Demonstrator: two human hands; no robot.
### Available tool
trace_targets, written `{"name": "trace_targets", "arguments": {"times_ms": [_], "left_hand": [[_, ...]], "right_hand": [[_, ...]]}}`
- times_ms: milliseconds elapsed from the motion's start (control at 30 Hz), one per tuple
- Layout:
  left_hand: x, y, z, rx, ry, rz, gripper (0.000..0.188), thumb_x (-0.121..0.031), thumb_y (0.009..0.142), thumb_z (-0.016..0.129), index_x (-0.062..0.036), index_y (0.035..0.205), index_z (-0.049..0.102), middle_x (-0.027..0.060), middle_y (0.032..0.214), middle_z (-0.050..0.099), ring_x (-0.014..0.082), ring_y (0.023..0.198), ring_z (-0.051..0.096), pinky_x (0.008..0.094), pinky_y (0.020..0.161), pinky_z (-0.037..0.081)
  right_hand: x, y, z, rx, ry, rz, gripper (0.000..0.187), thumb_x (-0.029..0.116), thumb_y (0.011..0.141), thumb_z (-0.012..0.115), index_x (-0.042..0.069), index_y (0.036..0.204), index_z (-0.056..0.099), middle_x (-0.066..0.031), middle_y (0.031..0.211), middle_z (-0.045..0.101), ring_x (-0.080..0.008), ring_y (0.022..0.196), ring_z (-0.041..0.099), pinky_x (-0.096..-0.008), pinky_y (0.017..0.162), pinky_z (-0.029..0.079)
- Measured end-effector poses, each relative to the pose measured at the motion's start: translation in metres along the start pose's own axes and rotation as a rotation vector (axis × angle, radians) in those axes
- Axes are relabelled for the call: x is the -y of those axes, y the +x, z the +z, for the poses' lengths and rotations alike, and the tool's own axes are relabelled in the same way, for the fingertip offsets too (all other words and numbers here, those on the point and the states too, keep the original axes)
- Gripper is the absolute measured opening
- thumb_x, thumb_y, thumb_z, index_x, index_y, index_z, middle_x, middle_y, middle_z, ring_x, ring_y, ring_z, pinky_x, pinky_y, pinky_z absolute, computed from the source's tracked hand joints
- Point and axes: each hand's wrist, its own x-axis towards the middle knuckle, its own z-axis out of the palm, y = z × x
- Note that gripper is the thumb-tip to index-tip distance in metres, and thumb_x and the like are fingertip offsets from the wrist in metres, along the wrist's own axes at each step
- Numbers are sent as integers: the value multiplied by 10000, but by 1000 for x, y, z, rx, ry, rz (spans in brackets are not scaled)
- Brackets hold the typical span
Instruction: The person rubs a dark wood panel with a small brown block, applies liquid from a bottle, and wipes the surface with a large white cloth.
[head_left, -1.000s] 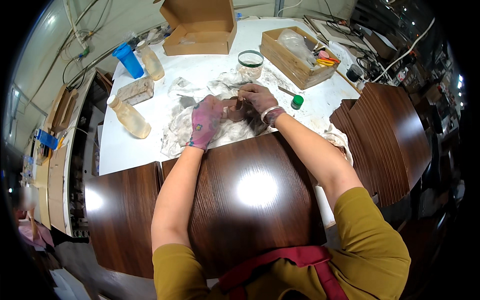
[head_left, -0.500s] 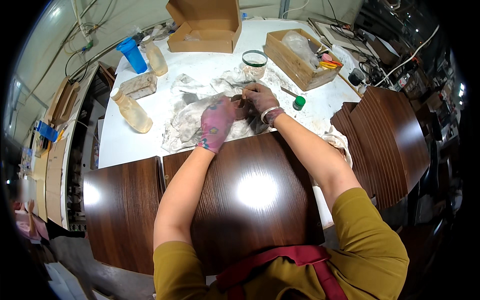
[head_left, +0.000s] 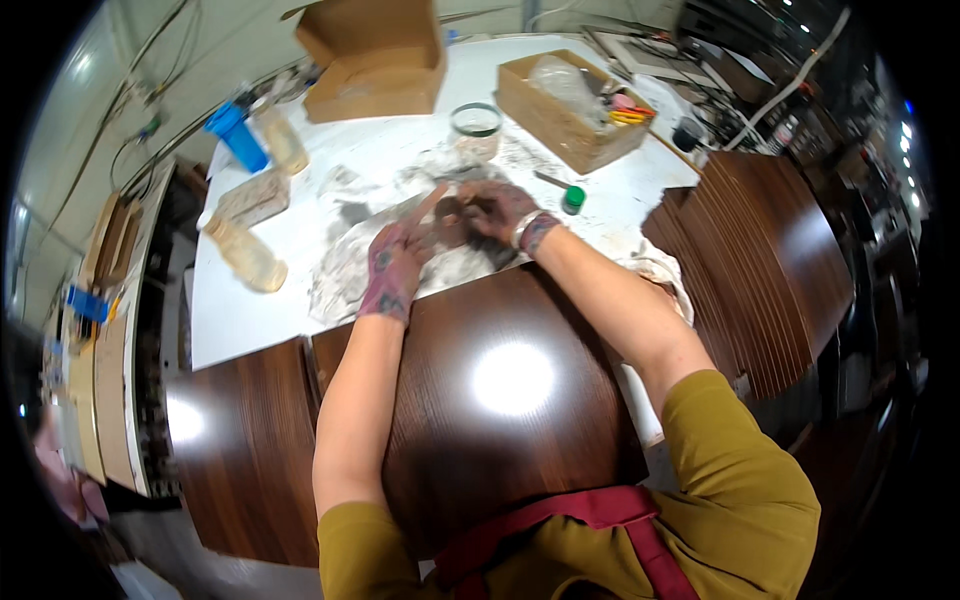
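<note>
My left hand (head_left: 395, 265), in a stained pink patterned glove, is over a smudged white cloth (head_left: 340, 262). A narrow brownish shape extends from its fingers; blur hides whether this is a stretched finger or a stick. My right hand (head_left: 503, 212), gloved and dark with stains, has its fingers curled against a small dark-brown, pot-like thing (head_left: 451, 222) between the hands. Behind them stands a clear glass jar (head_left: 475, 132) with a dark green rim. Right of my right hand lie a green cap (head_left: 573, 199) and a thin flat tool (head_left: 550, 179).
Dark wood-grain panels (head_left: 470, 430) lie in front of me, and more are stacked (head_left: 760, 270) at right. Two cloudy bottles (head_left: 245, 255), a blue cup (head_left: 237, 137) and a wrapped block (head_left: 254, 197) stand left. Behind are an open cardboard box (head_left: 375, 85) and a wooden box (head_left: 580, 125).
My left hand has shifted left, off the brown thing, its fingers now less closed. The right hand stays beside that thing. The whole view has swung slightly.
</note>
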Motion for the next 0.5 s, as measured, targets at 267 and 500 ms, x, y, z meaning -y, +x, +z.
{"name": "trace_targets", "arguments": {"times_ms": [267, 500], "left_hand": [[19, 15, -38, -56, 41, 14, 233, -225, 956, 559, -52, 1106, 594, -43, 734, 475, 102, 590, 415, 238, 487, 335], [15, -15, 3, 31, 162, 60, 177, -157, 937, 560, -10, 1035, 553, 31, 843, 590, 93, 601, 402, 233, 539, 352]], "right_hand": [[-67, 34, -3, 104, 638, 62, 243, 160, 980, 502, 79, 1187, 600, -130, 1101, 643, -284, 1003, 635, -363, 775, 530], [-28, -2, 7, -70, 593, 139, 224, 149, 911, 646, 105, 1123, 588, -103, 1018, 641, -266, 852, 646, -411, 656, 563]]}}
